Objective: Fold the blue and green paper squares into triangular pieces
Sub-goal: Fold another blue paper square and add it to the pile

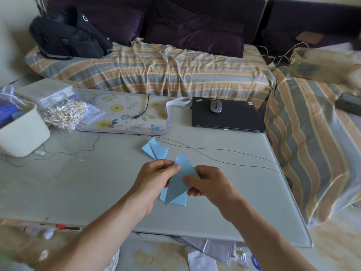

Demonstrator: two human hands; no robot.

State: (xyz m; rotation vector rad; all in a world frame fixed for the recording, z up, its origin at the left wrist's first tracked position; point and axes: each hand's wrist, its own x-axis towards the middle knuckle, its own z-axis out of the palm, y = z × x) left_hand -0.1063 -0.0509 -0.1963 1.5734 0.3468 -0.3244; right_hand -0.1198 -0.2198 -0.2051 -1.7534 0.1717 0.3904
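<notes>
From the head camera, both hands meet just below the middle of the pale grey glass-topped bench (78,182). The left hand (154,178) has its grip closed in a pinch, thumb and forefinger nipping the upper left edge of a folded light blue paper piece (178,184), a long pointed shape with its tip aimed towards 7 o'clock. The right hand (211,184) also has its grip closed on the same piece, thumb laid on top at the right edge and fingers curled beneath. Under the held piece, at its lower end, more light blue paper (180,201) lies flat on the bench. At 11 o'clock from the hands, near but apart, sits a finished pair of folded light blue paper triangles (155,150).

Further off at 1 o'clock is a closed black laptop (230,117) with a grey computer mouse (215,106) on its lid. At 11 o'clock lies a floral padded mat (127,116), and at 10 o'clock a cream plastic tub (23,133) beside a clear bag of cotton swabs (64,114). Thin black cables (214,153) trail across the bench.
</notes>
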